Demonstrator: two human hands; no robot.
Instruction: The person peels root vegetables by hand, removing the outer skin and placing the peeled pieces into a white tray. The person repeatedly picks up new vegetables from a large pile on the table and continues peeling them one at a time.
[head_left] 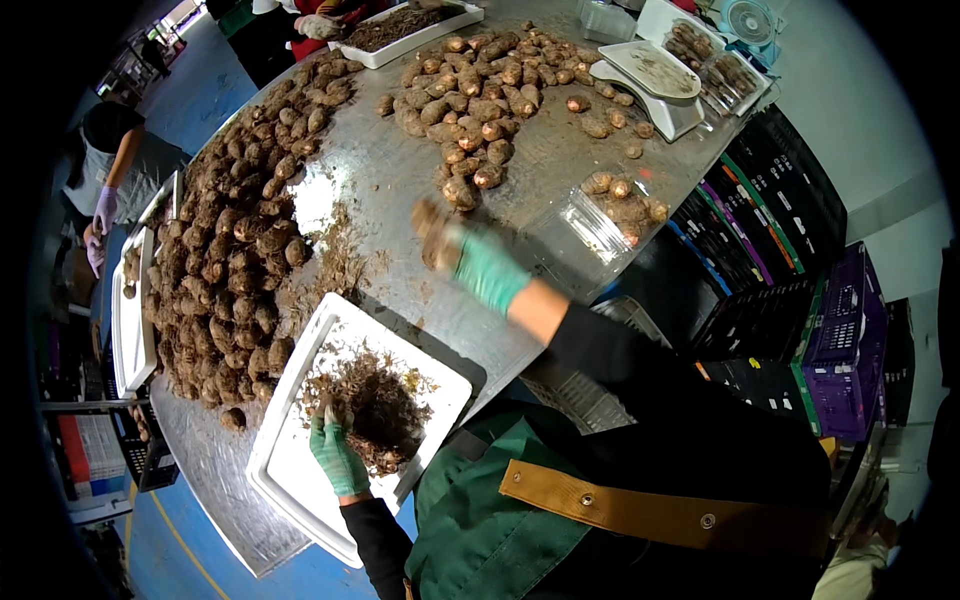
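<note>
Tubers heaped on the steel desk. I judge them firm, fairly light, gritty; best held round the thick middle. Left hand part-curled over the white tray; right hand blurred, above the desk. Whether either grips anything, I can't tell.

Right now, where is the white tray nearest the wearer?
In the head view, the white tray is lower left of centre, under the left hand, beside the left tuber pile.
</note>
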